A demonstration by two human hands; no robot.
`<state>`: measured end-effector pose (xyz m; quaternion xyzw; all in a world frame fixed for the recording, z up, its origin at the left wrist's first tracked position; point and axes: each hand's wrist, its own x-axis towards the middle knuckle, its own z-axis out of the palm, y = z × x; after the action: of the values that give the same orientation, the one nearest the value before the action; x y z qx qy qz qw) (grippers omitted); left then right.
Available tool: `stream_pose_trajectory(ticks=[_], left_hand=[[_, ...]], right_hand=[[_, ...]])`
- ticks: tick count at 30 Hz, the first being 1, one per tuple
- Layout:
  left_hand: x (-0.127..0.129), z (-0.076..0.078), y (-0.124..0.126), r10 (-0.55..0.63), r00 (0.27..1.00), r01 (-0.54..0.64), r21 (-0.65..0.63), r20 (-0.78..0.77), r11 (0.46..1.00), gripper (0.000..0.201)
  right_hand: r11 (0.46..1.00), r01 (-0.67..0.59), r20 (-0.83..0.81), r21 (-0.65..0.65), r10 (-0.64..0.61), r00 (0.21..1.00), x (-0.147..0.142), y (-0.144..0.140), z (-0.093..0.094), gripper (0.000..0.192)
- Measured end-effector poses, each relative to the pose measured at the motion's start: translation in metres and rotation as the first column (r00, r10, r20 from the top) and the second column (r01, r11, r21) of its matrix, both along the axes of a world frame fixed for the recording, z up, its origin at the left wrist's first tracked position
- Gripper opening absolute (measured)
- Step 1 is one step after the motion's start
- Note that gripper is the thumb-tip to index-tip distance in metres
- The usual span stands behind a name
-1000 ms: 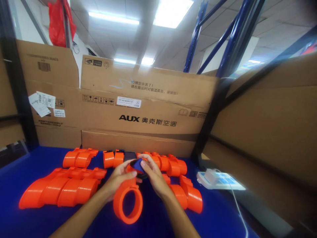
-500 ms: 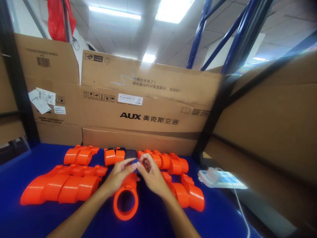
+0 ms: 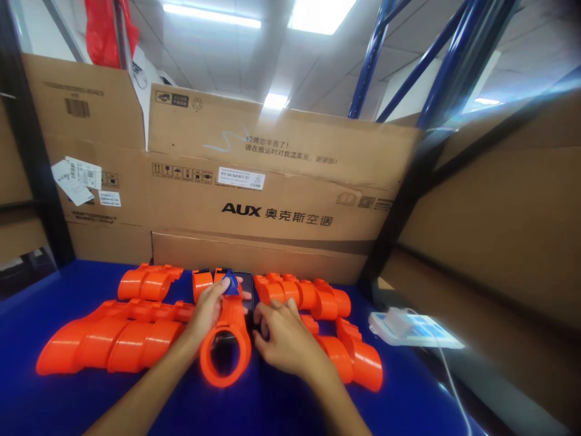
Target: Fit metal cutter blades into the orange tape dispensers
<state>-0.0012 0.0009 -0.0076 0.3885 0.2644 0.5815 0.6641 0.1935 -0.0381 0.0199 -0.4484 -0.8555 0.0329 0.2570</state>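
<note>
My left hand [image 3: 213, 307] is closed around the upper arm of an orange plastic part with a round ring [image 3: 247, 357] at its near end. Its thumb presses a small blue pointed piece [image 3: 232, 284] at the part's far end. Just right of the part is my right hand [image 3: 284, 336], with curled fingers close to a dark spot on the table; whatever its fingertips hold, if anything, is hidden. Behind the hands lies a dark flat rectangular object [image 3: 247, 282], partly covered by my left fingers.
Rows of orange curved parts [image 3: 127, 345] lie on the blue table [image 3: 181, 406] to the left, with more orange parts [image 3: 358, 357] to the right. A white power strip [image 3: 417, 330] with a cable sits at the right edge. A cardboard panel [image 3: 272, 188] stands behind.
My right hand has left the blue piece and come down to the right, nearer me. The orange part has tilted and shifted slightly left in my left hand.
</note>
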Motion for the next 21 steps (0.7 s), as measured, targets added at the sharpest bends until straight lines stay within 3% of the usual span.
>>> stream_pose_trajectory(ticks=[6,11,16,21], left_hand=[[0.000,0.002,-0.001,0.026,0.999,-0.026,0.015,-0.032,1.000,0.063],[0.001,0.002,-0.002,0.037,0.999,-0.037,0.008,-0.016,0.999,0.059],[0.004,0.000,-0.006,0.036,0.999,-0.036,0.024,0.003,0.999,0.053],[0.011,0.001,-0.017,-0.083,0.994,0.084,-0.012,0.068,0.996,0.050]], right_hand=[[1.000,-0.013,0.073,-0.025,0.015,0.997,-0.003,-0.004,-0.005,0.012],[0.998,-0.015,0.065,-0.061,0.019,0.998,-0.003,-0.003,-0.006,0.021],[0.996,0.007,-0.063,-0.085,-0.012,0.998,0.003,0.003,-0.002,0.020],[0.984,0.174,-0.254,0.030,-0.161,0.954,0.007,0.014,0.000,0.011]])
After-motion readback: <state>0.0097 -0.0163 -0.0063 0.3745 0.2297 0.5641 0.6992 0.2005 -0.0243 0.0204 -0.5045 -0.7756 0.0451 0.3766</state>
